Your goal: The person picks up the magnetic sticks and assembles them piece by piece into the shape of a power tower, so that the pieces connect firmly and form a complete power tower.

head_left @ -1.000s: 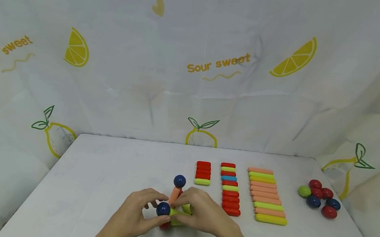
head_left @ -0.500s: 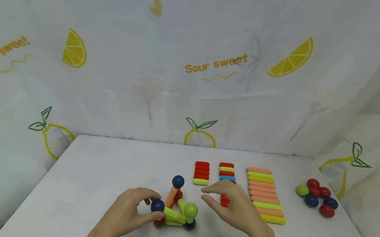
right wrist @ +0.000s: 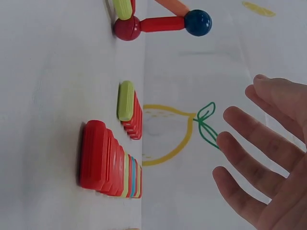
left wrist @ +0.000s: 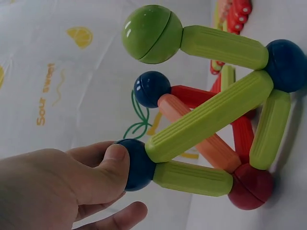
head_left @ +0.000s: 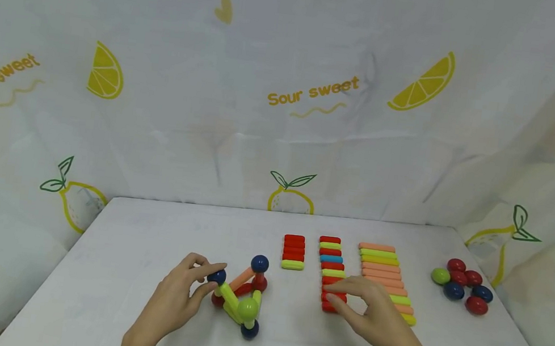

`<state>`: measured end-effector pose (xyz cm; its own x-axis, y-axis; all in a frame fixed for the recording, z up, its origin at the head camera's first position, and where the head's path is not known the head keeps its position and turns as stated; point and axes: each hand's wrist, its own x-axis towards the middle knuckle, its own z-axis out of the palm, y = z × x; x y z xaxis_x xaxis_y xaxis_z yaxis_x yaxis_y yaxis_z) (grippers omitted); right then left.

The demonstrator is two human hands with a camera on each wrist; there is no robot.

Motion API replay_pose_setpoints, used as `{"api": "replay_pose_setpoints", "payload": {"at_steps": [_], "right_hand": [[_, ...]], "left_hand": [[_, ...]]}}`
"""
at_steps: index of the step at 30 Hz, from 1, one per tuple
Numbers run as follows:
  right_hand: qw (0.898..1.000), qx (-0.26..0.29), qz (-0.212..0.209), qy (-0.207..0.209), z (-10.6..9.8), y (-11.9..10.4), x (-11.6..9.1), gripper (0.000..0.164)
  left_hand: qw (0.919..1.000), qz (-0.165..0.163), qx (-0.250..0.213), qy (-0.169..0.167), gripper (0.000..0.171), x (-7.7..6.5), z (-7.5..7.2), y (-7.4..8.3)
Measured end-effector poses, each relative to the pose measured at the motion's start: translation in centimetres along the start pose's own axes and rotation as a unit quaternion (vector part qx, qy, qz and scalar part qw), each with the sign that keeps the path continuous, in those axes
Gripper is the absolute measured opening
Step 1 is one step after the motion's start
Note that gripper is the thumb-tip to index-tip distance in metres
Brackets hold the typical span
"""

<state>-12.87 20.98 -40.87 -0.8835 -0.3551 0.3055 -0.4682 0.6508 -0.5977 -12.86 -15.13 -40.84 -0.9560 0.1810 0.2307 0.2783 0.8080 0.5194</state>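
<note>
My left hand point(head_left: 168, 297) pinches a dark blue ball point(left wrist: 139, 165) between thumb and fingers. That ball is a raised corner of a frame of rods and balls on the white table. Green rods point(left wrist: 211, 115) run from it to another blue ball point(left wrist: 287, 65) and to a red ball point(left wrist: 250, 187). A light green ball point(head_left: 248, 309) tops a short upright green rod at the near corner. At the back, a blue ball point(head_left: 260, 263) stands above a red one point(head_left: 258, 283). My right hand point(head_left: 379, 316), holding nothing, hovers with loosely bent fingers over a column of short red rods point(head_left: 333, 306).
A shorter stack of red rods, with a green rod point(head_left: 292, 265) nearest, lies left of that column. To its right is a column of longer orange, green and yellow rods point(head_left: 381, 274). Several loose balls point(head_left: 458, 277) sit at the table's right side.
My right hand has left the frame and moved right, over the red rods. The frame has turned: its held blue ball went left and back, its green ball left and nearer.
</note>
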Motion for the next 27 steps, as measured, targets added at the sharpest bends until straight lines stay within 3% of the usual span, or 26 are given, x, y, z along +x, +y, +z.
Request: {"api": "replay_pose_setpoints", "payload": {"at_steps": [5, 10, 13, 18, 21, 27], "right_hand": [[0.999, -0.032, 0.022, 0.019, -1.0, 1.0, -0.8, 0.019], [0.993, -0.084, 0.079, 0.009, -2.1, 3.2, -1.9, 0.018], [0.988, -0.094, 0.125, -0.011, -2.5, 4.6, -2.9, 0.017], [0.980, -0.082, 0.180, -0.035, -2.6, 6.1, -4.2, 0.020], [0.978, -0.079, 0.191, -0.036, -2.5, 6.5, -4.5, 0.022], [0.977, -0.084, 0.193, -0.032, -2.3, 6.7, -4.9, 0.022]], "left_hand": [[1.0000, 0.001, -0.003, 0.004, 0.039, 0.3, 0.4, -0.1], [0.9997, -0.008, -0.022, -0.004, 0.046, 0.3, 0.5, -0.2], [0.9988, -0.020, -0.041, -0.018, 0.067, 0.0, 0.9, -0.4], [0.9954, -0.057, -0.061, -0.047, 0.118, -0.8, 3.0, -0.1], [0.9929, -0.070, -0.076, -0.059, 0.132, -1.2, 4.5, 0.3], [0.9875, -0.113, -0.109, -0.009, 0.160, -1.8, 6.5, 0.8]]}}
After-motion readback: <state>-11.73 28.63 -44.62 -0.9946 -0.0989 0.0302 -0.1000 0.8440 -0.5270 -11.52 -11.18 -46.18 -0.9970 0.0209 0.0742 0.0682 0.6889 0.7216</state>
